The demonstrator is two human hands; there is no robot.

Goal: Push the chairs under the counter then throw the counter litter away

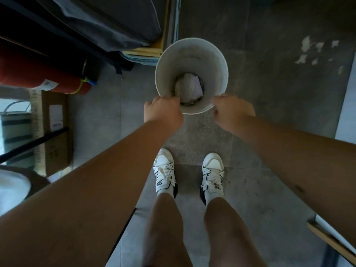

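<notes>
Red stands out at the far left — a cylinder [38, 78] lying on its side with a white label and a yellow-green tie at its neck. Below it a cardboard box [55, 130] stands on the grey floor [269, 93], crossed by a thin black bar, and a round pale seat edge [11, 187] shows at the lower left. Above, dark grey fabric [107, 22] hangs over a stack of flat boards beside the bin.

Left hand [163, 112] is curled at the near-left rim of the white bin [192, 53], fingers bent over the lip and touching it; whether anything is pinched inside the fist cannot be told. The bin stands on the floor straight ahead of the feet, its mouth open upward. At its bottom lies crumpled litter [190, 87] — white paper with a darker scrap next to it.

Right hand [233, 112] is also closed into a loose fist at the near-right rim, knuckles up, fingertips at or just over the edge; its palm is hidden, so any contents cannot be told. Both bare forearms reach down from the lower corners.

Two white sneakers [165, 172] with dark trim stand side by side just short of the bin. At the right edge a pale surface [346, 105] runs along the frame, and a wood-edged corner shows lower right.
</notes>
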